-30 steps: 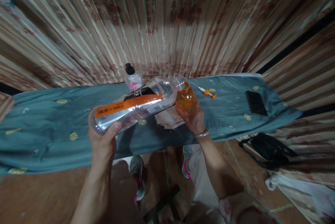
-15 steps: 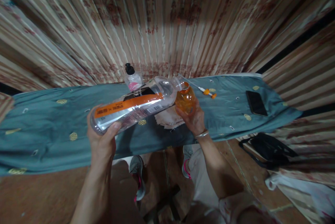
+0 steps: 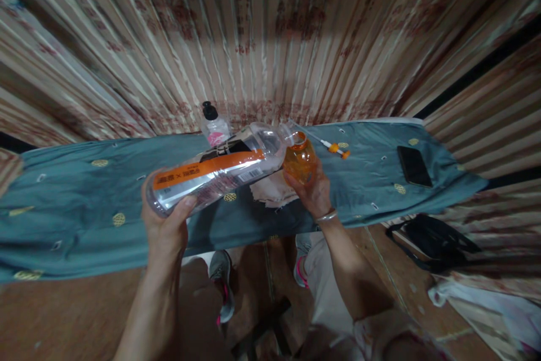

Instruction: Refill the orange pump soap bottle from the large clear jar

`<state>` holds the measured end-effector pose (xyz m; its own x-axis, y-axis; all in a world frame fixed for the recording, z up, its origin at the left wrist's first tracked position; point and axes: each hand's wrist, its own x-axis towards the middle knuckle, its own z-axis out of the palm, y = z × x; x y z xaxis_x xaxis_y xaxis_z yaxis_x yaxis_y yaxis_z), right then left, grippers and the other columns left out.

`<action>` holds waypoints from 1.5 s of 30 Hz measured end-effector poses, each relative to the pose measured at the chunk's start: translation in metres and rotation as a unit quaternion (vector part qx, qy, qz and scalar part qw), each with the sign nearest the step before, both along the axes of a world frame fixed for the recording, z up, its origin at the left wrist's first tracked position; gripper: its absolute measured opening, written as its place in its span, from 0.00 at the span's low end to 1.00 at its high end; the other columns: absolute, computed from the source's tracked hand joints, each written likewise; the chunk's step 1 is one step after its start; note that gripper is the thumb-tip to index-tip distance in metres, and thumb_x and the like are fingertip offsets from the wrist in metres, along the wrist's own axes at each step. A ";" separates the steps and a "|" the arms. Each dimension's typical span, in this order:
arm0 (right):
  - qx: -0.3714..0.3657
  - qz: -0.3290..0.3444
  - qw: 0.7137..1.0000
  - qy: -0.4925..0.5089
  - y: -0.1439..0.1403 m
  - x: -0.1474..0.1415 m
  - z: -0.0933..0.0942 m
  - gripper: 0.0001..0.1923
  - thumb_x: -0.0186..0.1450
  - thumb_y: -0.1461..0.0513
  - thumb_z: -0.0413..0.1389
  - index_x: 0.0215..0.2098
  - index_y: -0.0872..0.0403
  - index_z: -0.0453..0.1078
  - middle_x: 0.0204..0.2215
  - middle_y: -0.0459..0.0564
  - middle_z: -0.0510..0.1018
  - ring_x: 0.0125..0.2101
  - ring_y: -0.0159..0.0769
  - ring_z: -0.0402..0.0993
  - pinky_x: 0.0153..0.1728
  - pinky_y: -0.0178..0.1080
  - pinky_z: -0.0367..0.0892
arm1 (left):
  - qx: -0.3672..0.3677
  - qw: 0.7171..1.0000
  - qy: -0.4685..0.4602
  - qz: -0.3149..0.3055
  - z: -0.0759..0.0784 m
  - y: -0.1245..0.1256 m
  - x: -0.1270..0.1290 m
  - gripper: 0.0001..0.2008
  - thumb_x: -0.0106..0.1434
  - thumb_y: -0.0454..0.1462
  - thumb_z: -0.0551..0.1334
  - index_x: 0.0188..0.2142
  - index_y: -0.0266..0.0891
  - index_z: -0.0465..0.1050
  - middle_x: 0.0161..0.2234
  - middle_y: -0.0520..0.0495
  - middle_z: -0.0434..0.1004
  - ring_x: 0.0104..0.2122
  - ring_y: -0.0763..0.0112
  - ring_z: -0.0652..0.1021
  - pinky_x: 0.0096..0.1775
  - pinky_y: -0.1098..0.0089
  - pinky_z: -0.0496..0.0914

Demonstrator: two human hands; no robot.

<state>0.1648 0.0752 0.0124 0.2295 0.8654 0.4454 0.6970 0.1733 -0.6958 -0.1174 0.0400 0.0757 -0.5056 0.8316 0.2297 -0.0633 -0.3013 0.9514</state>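
My left hand (image 3: 167, 220) is closed round the base of a large clear plastic bottle (image 3: 211, 175) with an orange and silver label. The bottle is tilted, its neck pointing right and a little up in the view. Its mouth lies at the opening of a small orange see-through bottle (image 3: 299, 163). That small bottle is gripped by my right hand (image 3: 315, 192), which wears a bangle at the wrist. Whether liquid is flowing between the two I cannot make out. Below the bottles a pale folded cloth or tissue (image 3: 273, 191) lies on the table.
A pump bottle (image 3: 215, 129) with a black top stands at the back of the cloth-covered table (image 3: 84, 203). To the right lie a syringe (image 3: 335, 148) with orange parts and a black phone (image 3: 414, 166). A black bag (image 3: 437, 240) is on the right. A pleated curtain (image 3: 262, 40) hangs behind.
Hardly anything differs. Both hands and both bottles keep nearly the same positions.
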 end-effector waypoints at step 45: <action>-0.003 -0.010 1.000 0.006 0.000 0.000 -0.002 0.38 0.59 0.45 0.61 0.62 0.49 0.58 0.51 0.57 0.78 0.50 0.51 0.78 0.49 0.53 0.74 | 0.006 1.000 0.025 -0.011 -0.001 -0.001 0.000 0.34 0.39 0.46 0.77 0.47 0.48 0.71 0.44 0.48 0.79 0.45 0.57 0.80 0.53 0.54 0.72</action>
